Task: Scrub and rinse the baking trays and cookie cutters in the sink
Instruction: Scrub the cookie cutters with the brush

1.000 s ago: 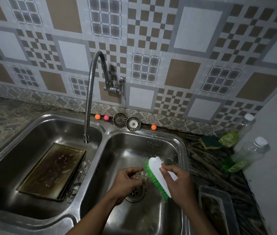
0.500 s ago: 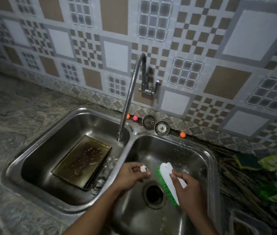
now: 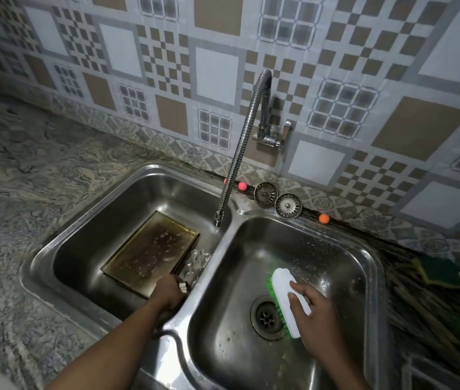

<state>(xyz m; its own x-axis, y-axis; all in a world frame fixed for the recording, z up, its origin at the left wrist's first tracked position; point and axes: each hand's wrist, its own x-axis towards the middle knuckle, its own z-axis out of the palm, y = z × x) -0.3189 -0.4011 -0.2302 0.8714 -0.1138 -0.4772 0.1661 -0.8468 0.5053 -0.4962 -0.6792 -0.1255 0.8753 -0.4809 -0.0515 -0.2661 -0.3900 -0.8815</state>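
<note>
In the left basin a baking tray (image 3: 150, 251) is lying still stained and spotted with suds, so scrubbing looks unfinished. The left hand (image 3: 169, 294) is pinching a small cookie cutter (image 3: 183, 287) beside a pile of cutters (image 3: 197, 261). The right hand (image 3: 314, 311) is gripping the scrub brush (image 3: 288, 298) over the right basin's drain (image 3: 267, 316); rinsing seems ahead.

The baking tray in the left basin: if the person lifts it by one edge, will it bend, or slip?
The baking tray looks like rigid metal with a raised rim, so it probably stays stiff. Droplets or suds cover its dark surface, so it is likely slippery. It leans on the cookie cutters, so it may shift them when lifted.
</note>
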